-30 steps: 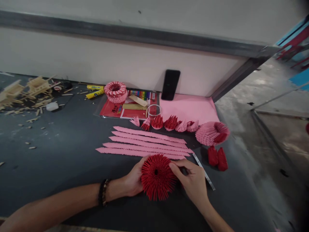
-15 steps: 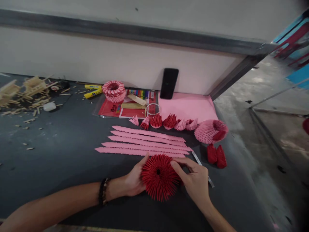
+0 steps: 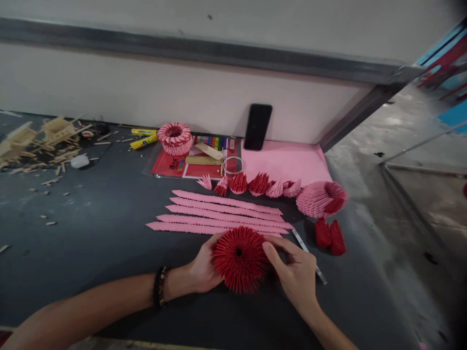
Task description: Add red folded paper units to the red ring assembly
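A round red spiky paper piece (image 3: pixel 240 258) made of many folded units stands on the dark table near the front. My left hand (image 3: pixel 201 270), a bead bracelet on its wrist, cups the piece's left side. My right hand (image 3: pixel 297 273) grips its right side with the thumb on the spikes. Both hands are closed on it. Just behind it lie several long pink rows of folded paper units (image 3: pixel 219 216).
A metal ruler (image 3: pixel 309 257) lies to the right, with two red paper pieces (image 3: pixel 330 236) and a pink-and-red paper bowl (image 3: pixel 321 198) beyond. Further back are small paper clusters (image 3: pixel 259 184), pink paper, a phone (image 3: pixel 257 127), a pink ring (image 3: pixel 174 138), glue tubes, wooden sticks at left.
The red spiky piece and both hands have shifted slightly away from me, toward the pink rows; the piece has been turned a little in my hands.
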A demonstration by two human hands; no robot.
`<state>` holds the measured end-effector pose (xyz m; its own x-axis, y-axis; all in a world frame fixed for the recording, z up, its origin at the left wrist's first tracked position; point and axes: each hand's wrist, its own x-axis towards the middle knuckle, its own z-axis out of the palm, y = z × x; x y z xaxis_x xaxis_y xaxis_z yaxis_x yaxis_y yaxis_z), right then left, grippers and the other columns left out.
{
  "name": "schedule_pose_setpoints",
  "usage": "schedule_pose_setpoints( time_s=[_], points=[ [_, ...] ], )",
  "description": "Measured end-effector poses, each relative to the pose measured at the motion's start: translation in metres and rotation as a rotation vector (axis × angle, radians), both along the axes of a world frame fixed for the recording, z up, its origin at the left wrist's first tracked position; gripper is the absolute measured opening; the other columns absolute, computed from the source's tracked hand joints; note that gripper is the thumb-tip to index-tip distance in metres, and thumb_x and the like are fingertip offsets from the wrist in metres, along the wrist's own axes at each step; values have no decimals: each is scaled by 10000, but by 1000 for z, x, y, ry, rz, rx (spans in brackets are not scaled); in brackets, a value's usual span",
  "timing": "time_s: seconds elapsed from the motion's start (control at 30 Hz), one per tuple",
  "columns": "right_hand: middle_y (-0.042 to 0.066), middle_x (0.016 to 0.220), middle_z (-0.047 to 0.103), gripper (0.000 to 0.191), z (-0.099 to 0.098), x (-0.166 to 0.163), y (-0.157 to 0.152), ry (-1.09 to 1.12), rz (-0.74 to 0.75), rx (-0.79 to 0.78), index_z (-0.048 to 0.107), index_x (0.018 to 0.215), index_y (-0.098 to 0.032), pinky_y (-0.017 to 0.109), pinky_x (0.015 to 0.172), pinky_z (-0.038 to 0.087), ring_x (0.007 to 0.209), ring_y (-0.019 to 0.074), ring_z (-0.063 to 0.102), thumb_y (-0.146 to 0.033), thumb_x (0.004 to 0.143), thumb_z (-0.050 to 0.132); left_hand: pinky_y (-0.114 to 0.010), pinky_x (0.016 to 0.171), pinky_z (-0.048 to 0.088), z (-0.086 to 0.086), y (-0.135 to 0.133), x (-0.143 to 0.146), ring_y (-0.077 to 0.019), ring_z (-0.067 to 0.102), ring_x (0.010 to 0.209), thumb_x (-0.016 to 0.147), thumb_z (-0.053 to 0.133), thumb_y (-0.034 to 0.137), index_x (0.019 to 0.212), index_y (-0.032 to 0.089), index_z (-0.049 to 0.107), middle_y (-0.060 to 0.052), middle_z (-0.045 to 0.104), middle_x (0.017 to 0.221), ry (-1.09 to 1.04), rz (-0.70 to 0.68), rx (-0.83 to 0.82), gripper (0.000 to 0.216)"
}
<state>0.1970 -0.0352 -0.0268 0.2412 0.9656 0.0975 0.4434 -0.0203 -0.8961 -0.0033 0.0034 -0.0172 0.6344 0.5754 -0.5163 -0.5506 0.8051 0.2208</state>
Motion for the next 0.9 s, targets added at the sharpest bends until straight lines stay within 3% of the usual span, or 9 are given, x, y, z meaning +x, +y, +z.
schedule_pose_setpoints(
  time_s=[0.2, 0.43, 0.63, 0.77, 0.9],
  points=[
    [17, 816, 841, 157, -1, -1, 3, -29, -38, -4, 860, 872, -243, 278, 693, 593, 699, 196, 766, -380, 854, 787, -417, 1208, 370, -5, -3, 0, -281, 638, 1309, 991, 506, 446, 1172, 138, 747, -130, 782, 1213, -29, -132, -9, 431],
    [-3, 689, 782, 192, -7, -5, 7, 9, 39, -35, 822, 801, -225, 246, 551, 533, 564, 158, 678, -402, 858, 776, -414, 1170, 418, 2, -2, 5, -270, 685, 1216, 967, 528, 315, 1054, 134, 779, -115, 797, 1138, -2, -41, -3, 322],
    [39, 916, 837, 232, -1, 0, 8, 61, 22, -20, 819, 1006, -233, 269, 677, 602, 764, 203, 773, -421, 902, 733, -386, 1203, 375, -2, -2, 2, -249, 685, 1214, 981, 533, 373, 907, 136, 774, -85, 815, 1024, 18, 31, 1, 346],
    [14, 810, 826, 178, 2, 2, 7, -20, 14, -35, 842, 884, -246, 274, 674, 592, 687, 193, 747, -407, 876, 767, -405, 1230, 336, -5, -1, 0, -260, 659, 1268, 974, 529, 327, 990, 108, 765, -122, 803, 1093, -69, -7, -55, 323],
    [3, 770, 824, 154, 3, -1, 3, -122, 15, 33, 856, 867, -251, 268, 636, 580, 621, 178, 724, -386, 862, 781, -447, 1221, 351, -5, -2, 2, -298, 639, 1304, 978, 549, 496, 1177, 103, 730, -157, 774, 1215, -149, -100, -44, 477]
  ],
)
